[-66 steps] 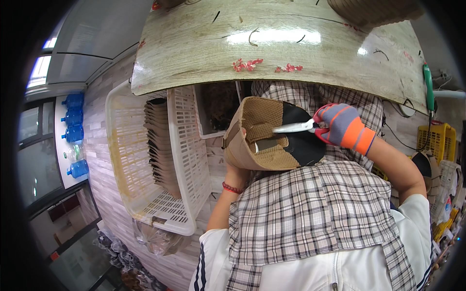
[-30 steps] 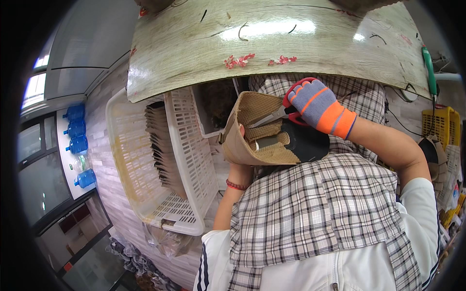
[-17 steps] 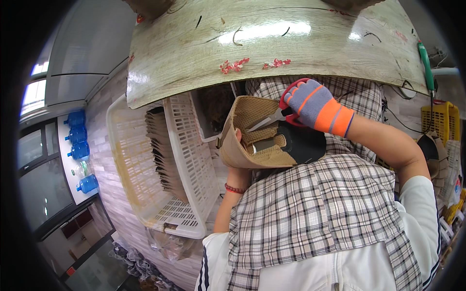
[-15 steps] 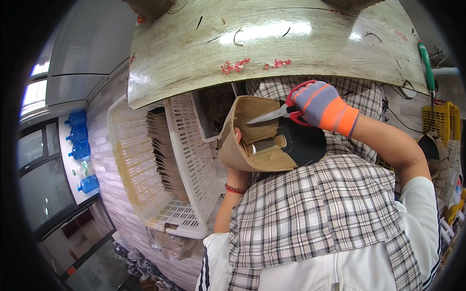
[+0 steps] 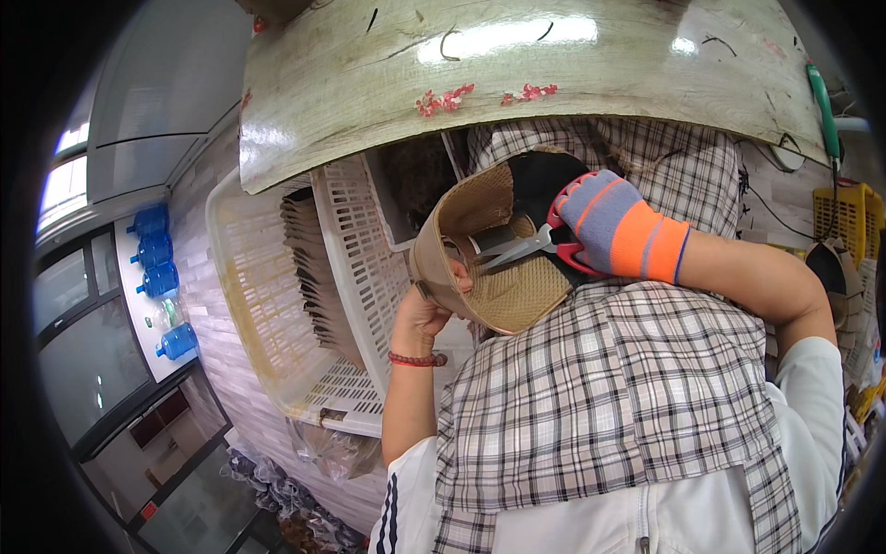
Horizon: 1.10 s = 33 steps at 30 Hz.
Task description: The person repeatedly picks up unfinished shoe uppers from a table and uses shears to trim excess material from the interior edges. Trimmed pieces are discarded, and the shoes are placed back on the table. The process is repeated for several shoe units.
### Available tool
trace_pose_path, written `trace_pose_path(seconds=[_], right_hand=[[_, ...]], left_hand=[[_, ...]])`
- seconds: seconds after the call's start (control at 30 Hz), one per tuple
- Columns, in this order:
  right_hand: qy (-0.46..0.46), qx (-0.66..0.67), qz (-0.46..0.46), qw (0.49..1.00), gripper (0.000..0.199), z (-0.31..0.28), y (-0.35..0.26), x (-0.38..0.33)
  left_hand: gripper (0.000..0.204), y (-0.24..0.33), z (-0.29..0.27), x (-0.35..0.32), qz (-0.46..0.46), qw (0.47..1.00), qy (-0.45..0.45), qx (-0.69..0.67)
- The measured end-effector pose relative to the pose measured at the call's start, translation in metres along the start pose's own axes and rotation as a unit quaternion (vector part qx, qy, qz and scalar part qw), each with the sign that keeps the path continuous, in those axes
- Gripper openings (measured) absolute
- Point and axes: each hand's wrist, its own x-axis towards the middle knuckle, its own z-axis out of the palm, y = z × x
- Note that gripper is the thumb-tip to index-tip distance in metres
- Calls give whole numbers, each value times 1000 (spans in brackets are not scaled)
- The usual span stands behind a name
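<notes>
A stiff tan fabric piece (image 5: 475,198), rounded and open like a cap, with a honeycomb-textured inner face and black parts, is held above my lap; its exact kind is unclear. My left hand (image 5: 432,309), bare with a red bead bracelet, grips its left edge, fingertips showing inside the opening. In a grey and orange glove, my right hand (image 5: 604,222) is closed around the red handles of a pair of scissors (image 5: 521,247). The blades are slightly parted and point left into the hollow, close to my left fingertips. Whether they touch any thread cannot be made out.
Ahead lies a wood-patterned table (image 5: 369,111) with thread scraps. White plastic baskets (image 5: 355,249) stand at left, one with a row of stacked brown pieces (image 5: 314,268). A green-handled tool (image 5: 821,106) hangs at the table's right edge, above a yellow crate (image 5: 854,217).
The tan piece has tipped and turned, bringing my left hand into fuller view. My right hand has moved slightly down, carrying the scissors' tips lower into the hollow.
</notes>
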Motion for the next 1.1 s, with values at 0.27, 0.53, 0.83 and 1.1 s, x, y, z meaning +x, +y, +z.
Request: trace_pose_path(seconds=[0.27,0.53,0.83,1.1], right_hand=[[-37,-69,-38,996,27,3,-6,17],[-91,-117,-36,988,26,0,-6,27],[-58,-10,41,997,29,-26,25,-18],[-47,-27,-20,998,24,-5,24,-17]], left_hand=[[30,-3,17,-3,-5,996,79,-51],[28,-9,16,-1,0,996,70,-56],[29,-14,12,-1,7,997,53,-47],[40,-4,38,-9,40,989,125,-74]])
